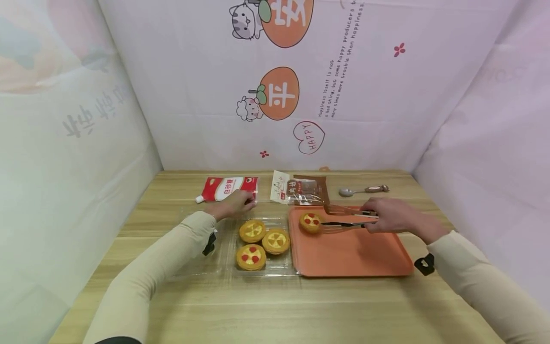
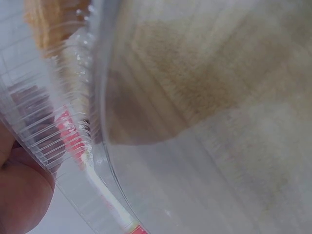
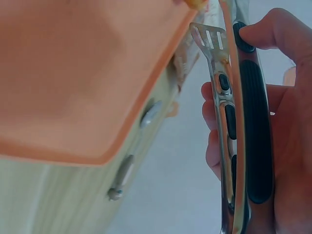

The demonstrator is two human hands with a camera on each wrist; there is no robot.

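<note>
My left hand point(image 1: 234, 204) pinches the back rim of a clear plastic container point(image 1: 275, 272); its thumb and fingers lie on either side of the plastic in the left wrist view. Inside the container sit three tarts, two with yellow topping point(image 1: 252, 231) and one with red pieces point(image 1: 251, 257). My right hand point(image 1: 391, 215) grips metal tongs point(image 1: 348, 224) with black grip pads, fingers on one side and thumb on the other. The tongs' arms are spread, with one tip close beside a red-topped tart point(image 1: 310, 223) on the orange tray point(image 1: 352, 258). Contact there is unclear.
Behind the container lies a red and white packet point(image 1: 215, 188). A brown packet point(image 1: 307, 190) lies behind the tray, and a spoon point(image 1: 346, 192) to its right. The wooden table point(image 1: 266, 315) is bounded by printed cloth walls point(image 1: 193, 95).
</note>
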